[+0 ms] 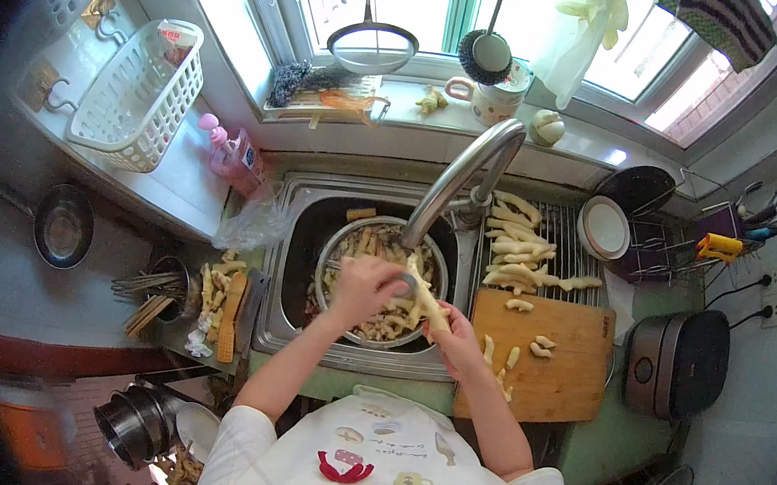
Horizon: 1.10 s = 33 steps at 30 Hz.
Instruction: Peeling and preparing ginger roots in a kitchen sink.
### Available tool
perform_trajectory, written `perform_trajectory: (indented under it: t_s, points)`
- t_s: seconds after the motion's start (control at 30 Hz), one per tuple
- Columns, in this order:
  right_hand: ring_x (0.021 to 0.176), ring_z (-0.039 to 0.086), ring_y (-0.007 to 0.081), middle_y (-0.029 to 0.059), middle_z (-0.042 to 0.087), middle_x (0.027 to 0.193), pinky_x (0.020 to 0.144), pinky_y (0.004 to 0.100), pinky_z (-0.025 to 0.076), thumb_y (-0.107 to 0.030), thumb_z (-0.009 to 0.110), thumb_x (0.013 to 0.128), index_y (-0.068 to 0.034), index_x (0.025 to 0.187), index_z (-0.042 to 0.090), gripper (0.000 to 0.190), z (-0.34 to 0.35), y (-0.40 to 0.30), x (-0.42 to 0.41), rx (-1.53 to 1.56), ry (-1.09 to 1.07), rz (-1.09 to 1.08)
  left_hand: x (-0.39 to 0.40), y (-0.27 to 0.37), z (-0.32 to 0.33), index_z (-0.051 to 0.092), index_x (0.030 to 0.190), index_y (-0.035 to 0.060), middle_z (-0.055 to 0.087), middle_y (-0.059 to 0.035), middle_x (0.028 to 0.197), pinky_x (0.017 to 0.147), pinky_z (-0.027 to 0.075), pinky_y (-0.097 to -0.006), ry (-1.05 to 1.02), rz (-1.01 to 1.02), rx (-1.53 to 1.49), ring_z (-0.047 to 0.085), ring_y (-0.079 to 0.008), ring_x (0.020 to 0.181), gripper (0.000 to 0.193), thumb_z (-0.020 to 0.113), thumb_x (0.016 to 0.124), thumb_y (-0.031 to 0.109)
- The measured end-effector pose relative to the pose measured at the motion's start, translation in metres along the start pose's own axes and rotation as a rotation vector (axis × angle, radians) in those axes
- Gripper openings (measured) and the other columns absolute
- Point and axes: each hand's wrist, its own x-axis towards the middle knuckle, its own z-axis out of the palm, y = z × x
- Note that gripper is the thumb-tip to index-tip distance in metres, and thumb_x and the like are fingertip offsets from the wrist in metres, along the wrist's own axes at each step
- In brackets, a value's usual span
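Over the sink, my right hand (pixel 456 340) grips the lower end of a long pale ginger root (pixel 425 296). My left hand (pixel 368 290) is closed around a small scraping tool (pixel 404 285), mostly hidden by the fingers, its dark rounded end against the root. Below both hands a round metal basin (pixel 324 264) full of ginger pieces and scraps sits in the steel sink (pixel 272 301). Peeled ginger roots (pixel 519 246) lie on a wire rack to the right. Small ginger pieces (pixel 542 344) rest on the wooden cutting board (pixel 570 375).
A curved steel faucet (pixel 464 165) arches over the basin. Left of the sink are a cleaver (pixel 249 313), an orange slotted spatula (pixel 230 318) and more ginger (pixel 213 288). White bowls (pixel 604 227) stand behind the board, a dark appliance (pixel 677 365) to its right.
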Motion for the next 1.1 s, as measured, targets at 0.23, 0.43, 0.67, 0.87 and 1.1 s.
perform_trajectory:
  t_s: [0.23,0.43,0.67,0.87,1.1]
  points:
    - [0.086,0.055,0.0124,0.0068,0.052,0.101,0.078,0.0241,0.045,0.006,0.047,0.077,0.002,0.12,0.041,0.043,-0.006,-0.005,0.002,0.091,-0.062,0.062,0.003,-0.007,-0.006,0.064,0.086,0.0182,0.056,0.0013,0.068,0.07,0.033,-0.0343,-0.122,0.063,0.121,0.054,-0.0173,0.071,0.022,0.068,0.068,0.031]
    - [0.086,0.055,0.0125,0.007,0.054,0.097,0.077,0.0241,0.045,0.003,0.045,0.081,0.002,0.117,0.043,0.037,-0.005,-0.006,0.003,-0.014,-0.138,0.058,0.008,0.0,-0.004,0.064,0.085,0.0184,0.056,0.0017,0.072,0.071,0.033,-0.0334,-0.239,0.203,0.004,0.054,-0.0151,0.076,0.02,0.067,0.069,0.03]
    - [0.089,0.053,0.0113,0.0062,0.055,0.101,0.079,0.0237,0.043,-0.007,0.05,0.086,-0.001,0.12,0.04,0.035,-0.006,0.001,0.007,0.001,0.059,-0.001,-0.006,0.01,-0.003,0.063,0.089,0.013,0.06,-0.0017,0.079,0.073,0.036,-0.0357,-0.126,-0.156,0.078,0.055,-0.0191,0.08,0.019,0.063,0.076,0.027]
    - [0.091,0.052,0.0116,0.0066,0.053,0.106,0.079,0.0239,0.043,-0.009,0.051,0.087,-0.004,0.12,0.04,0.035,0.007,0.007,0.013,0.055,0.085,-0.069,-0.035,0.011,0.017,0.043,0.113,0.0016,0.056,-0.016,0.098,0.075,0.044,-0.0344,-0.135,-0.421,-0.293,0.057,-0.0309,0.084,0.039,0.055,0.083,0.023]
    - [0.091,0.052,0.0141,0.0057,0.052,0.104,0.079,0.0267,0.045,-0.014,0.043,0.091,-0.006,0.117,0.041,0.028,0.012,0.003,0.028,0.114,0.16,-0.06,-0.044,0.016,0.015,0.048,0.1,-0.0008,0.058,-0.0151,0.082,0.067,0.045,-0.0325,-0.185,-0.451,-0.41,0.058,-0.0222,0.074,0.019,0.049,0.086,0.013]
